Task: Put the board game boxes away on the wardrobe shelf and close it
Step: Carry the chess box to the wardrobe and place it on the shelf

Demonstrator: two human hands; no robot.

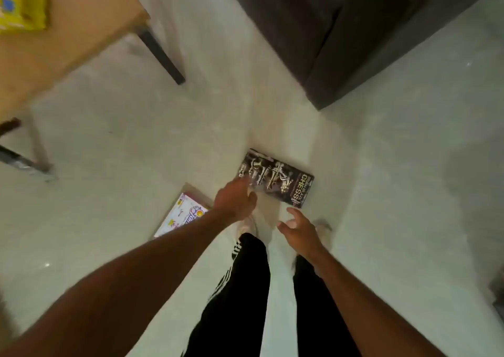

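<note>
Reaching down toward a black chess box (276, 179) lying flat on the pale, smooth floor (381, 193), with the left hand (234, 200) stretched out, fingers loosely curled, tips at the box's near left edge; whether actually touching cannot be told through the blur. Holding nothing in the right hand (298, 230), fingers spread and relaxed, palm half open, hovering just short of the box's near right corner. Printed in white capitals along the box's right side: "CHESS", beside pale images of chess pieces; smaller lettering too blurred to read. Lying flat on the floor to the left, partly hidden under the left forearm, a second board game box (181, 215), white and pink with cartoon artwork, wording unreadable. Resting on a light wooden table (81, 29) at upper left, a yellow box (23, 4). Standing at upper right, a dark wooden wardrobe (341, 29). Below, black trousers with white side stripes (240, 288) and pale shoes (246, 227).
</note>
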